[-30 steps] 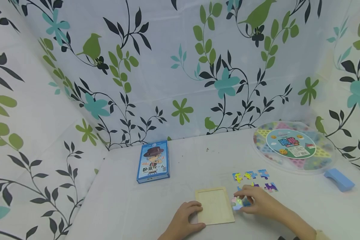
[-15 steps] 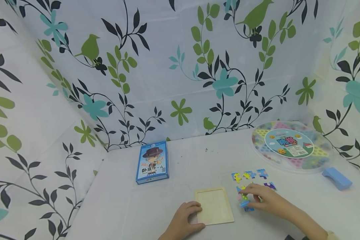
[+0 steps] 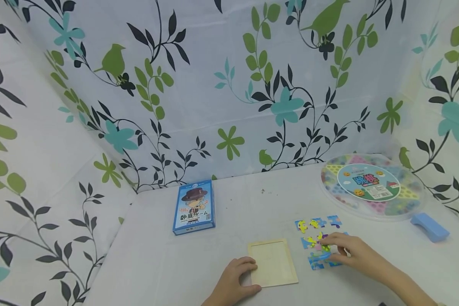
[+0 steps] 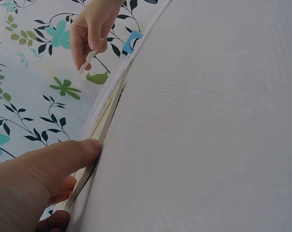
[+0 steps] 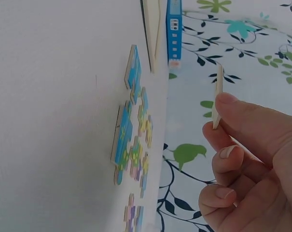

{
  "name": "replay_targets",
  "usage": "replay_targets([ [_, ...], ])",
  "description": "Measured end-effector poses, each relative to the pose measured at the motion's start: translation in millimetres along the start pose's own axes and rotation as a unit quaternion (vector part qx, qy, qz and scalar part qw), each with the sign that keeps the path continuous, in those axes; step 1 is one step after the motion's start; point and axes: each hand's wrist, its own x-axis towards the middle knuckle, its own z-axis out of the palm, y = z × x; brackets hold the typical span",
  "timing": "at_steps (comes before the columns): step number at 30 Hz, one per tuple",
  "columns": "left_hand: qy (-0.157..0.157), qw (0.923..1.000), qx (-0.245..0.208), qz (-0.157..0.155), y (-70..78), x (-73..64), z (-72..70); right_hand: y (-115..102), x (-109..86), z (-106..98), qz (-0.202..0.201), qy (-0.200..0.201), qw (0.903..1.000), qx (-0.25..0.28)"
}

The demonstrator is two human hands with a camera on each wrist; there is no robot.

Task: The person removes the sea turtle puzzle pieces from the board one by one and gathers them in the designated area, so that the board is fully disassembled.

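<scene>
A small, square wooden puzzle tray with a raised rim lies flat on the table. My left hand holds its left side, and in the left wrist view the thumb presses along the tray's edge. To the right, my right hand pinches a colourful jigsaw piece between thumb and fingers. The right wrist view shows this puzzle piece edge-on, raised off the table. Below and around it lie several loose jigsaw pieces in blue, yellow and purple, some partly hidden by the right hand.
A blue card game box lies behind the tray to the left. At the back right is a round, clear-lidded board game case, with a light blue block in front of it. Patterned cloth walls the table in.
My right hand has moved right over the loose pieces, carrying the pinched puzzle piece away from the tray. My left hand stays on the tray.
</scene>
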Motion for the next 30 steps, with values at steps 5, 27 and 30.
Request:
replay_targets([
  [5,-0.004,1.0,-0.001,-0.006,0.3,0.0,0.0,2,-7.0,-5,0.003,0.02,0.9998,-0.008],
  [27,0.004,1.0,-0.001,0.004,-2.2,-1.4,0.6,19,-35.8,-24,0.029,0.066,0.9954,-0.063],
  [30,0.008,0.9999,-0.005,0.011,-2.8,-1.1,1.0,21,-40.1,-26,0.022,0.078,0.9947,-0.064],
])
